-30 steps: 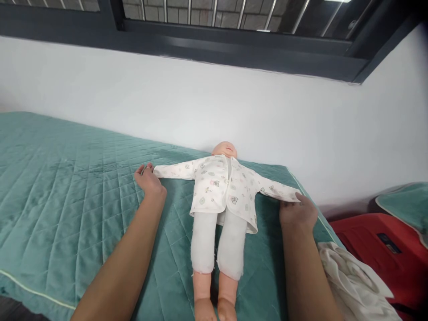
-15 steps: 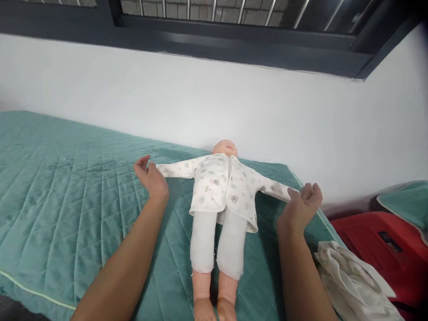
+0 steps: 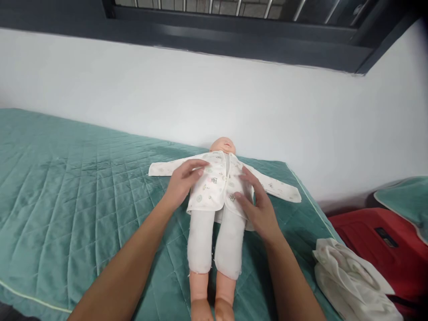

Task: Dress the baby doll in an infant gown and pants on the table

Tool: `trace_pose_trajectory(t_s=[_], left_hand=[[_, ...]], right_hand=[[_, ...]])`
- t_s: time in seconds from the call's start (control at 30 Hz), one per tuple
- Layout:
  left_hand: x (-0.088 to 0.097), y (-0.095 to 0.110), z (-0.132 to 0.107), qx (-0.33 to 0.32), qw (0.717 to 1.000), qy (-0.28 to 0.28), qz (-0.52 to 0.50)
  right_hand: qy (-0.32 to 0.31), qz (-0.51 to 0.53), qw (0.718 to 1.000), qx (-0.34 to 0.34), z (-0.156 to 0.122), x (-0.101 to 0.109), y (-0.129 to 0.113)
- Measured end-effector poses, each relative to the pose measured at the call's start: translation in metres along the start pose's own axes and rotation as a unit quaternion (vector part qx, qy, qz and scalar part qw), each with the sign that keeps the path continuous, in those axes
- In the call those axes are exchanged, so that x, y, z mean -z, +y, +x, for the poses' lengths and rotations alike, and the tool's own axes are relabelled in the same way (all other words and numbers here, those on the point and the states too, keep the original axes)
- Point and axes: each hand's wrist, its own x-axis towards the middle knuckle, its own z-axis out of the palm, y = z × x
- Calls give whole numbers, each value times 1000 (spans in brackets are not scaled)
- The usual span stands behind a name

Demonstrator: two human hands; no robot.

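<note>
A baby doll [image 3: 200, 287] lies on its back, its head by the wall and its feet toward me. It wears a white printed jacket [image 3: 209, 194] whose long sleeves are spread out to both sides. White soft material covers its upper legs. Over the jacket's left part is my left hand [image 3: 185, 180], fingers apart, the tips at the cloth. My right hand [image 3: 256, 203] is at the jacket's right part with thumb and fingers apart. Neither hand grips anything; whether the fingertips press on the cloth I cannot tell.
A green quilted cover [image 3: 100, 214] lies under the doll. At the right edge are a crumpled white cloth [image 3: 351, 281], a red case-like object [image 3: 364, 223] and another green quilted piece [image 3: 406, 200]. Behind stands a white wall [image 3: 187, 98] below a dark window frame [image 3: 234, 38].
Both hands have left the sleeve ends and moved inward over the jacket's front. Their fingers have opened. The sleeves stay spread, and the view has tilted slightly down.
</note>
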Motion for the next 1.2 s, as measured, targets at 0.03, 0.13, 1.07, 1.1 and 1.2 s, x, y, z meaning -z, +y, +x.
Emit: trace_pose_trajectory(t_s=[0.03,0.13,1.07,1.1,1.2], left_hand=[[-2,4,-3,19,999,-47,10],[-2,14,-7,50,983,-161,69],[-7,5,-17,-172,869,-219,410],[-6,3,-16,-162,888,-188,388],[-3,-2,-10,-89,946,-63,307]], right_hand=[[-39,-12,999,5,-2,-1,-3],[-130,-43,991,11,-7,1,-7],[64,0,995,-70,0,2,2],[90,9,992,-86,1,2,3],[164,11,977,-135,4,4,8]])
